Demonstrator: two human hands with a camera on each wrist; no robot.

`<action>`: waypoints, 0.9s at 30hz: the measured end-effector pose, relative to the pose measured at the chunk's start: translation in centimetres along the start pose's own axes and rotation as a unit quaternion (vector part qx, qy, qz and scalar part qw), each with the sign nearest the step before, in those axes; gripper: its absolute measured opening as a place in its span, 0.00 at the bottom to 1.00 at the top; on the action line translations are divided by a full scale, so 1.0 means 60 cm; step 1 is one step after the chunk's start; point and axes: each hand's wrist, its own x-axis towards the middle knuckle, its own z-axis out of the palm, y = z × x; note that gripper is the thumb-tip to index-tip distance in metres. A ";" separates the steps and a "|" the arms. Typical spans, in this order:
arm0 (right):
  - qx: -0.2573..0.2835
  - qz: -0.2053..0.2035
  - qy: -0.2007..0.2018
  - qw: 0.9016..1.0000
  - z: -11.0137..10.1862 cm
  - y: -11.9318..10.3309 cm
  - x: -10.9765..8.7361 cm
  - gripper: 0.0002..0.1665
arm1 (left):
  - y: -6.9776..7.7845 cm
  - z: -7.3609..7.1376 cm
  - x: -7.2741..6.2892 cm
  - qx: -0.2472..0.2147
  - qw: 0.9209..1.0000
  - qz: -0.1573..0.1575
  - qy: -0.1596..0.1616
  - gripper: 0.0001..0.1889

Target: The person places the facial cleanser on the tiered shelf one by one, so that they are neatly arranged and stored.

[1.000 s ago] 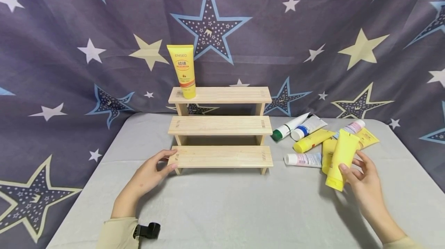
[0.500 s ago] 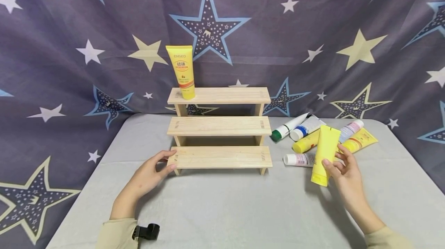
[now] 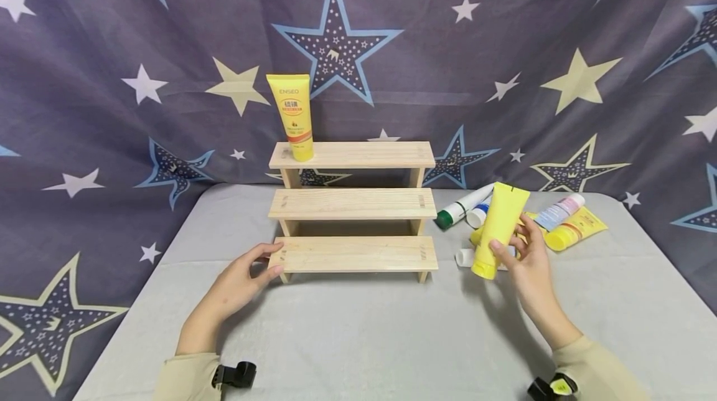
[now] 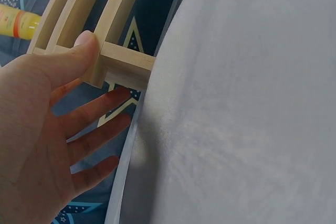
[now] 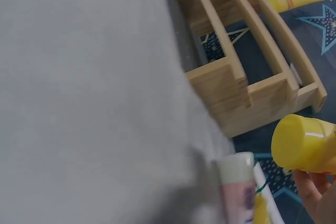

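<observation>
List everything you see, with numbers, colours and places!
Table: one, grey, under everything
Curtain: one, starry purple-grey, behind table
Wooden rack: one, pale, on table
Standing tube: one, yellow, atop rack's left end
Held tube: one, yellow, above table
Loose tubes: at least six, yellow, white, pink-blue, table's right
Sleeves: two, beige, forearms
Wrist devices: two, mostly black, by sleeves
Left hand: one, bare, at rack's left end
Right hand: one, bare, gripping held tube

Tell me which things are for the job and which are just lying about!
Probably for the job:
held tube
rack
standing tube
lying tubes

Probably just there:
curtain
cloth
wrist gadgets
</observation>
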 end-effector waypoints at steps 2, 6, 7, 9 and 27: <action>0.003 -0.004 -0.005 1.000 0.009 -0.008 0.006 0.41 | 0.000 0.000 0.000 0.001 1.000 0.000 0.000 0.28; 0.005 -0.020 -0.017 1.000 0.024 -0.023 0.018 0.40 | 0.000 0.000 0.000 0.003 1.000 -0.002 -0.001 0.29; 0.006 -0.023 -0.018 1.000 0.028 -0.027 0.020 0.40 | 0.000 0.000 0.000 0.003 1.000 -0.002 -0.001 0.29; 0.010 -0.029 -0.022 0.999 0.037 -0.032 0.025 0.40 | -0.001 0.000 0.000 0.003 1.000 -0.003 -0.001 0.29; 0.079 -0.067 -0.036 0.994 0.099 -0.075 0.056 0.39 | -0.001 0.000 0.000 0.004 1.000 0.001 0.000 0.29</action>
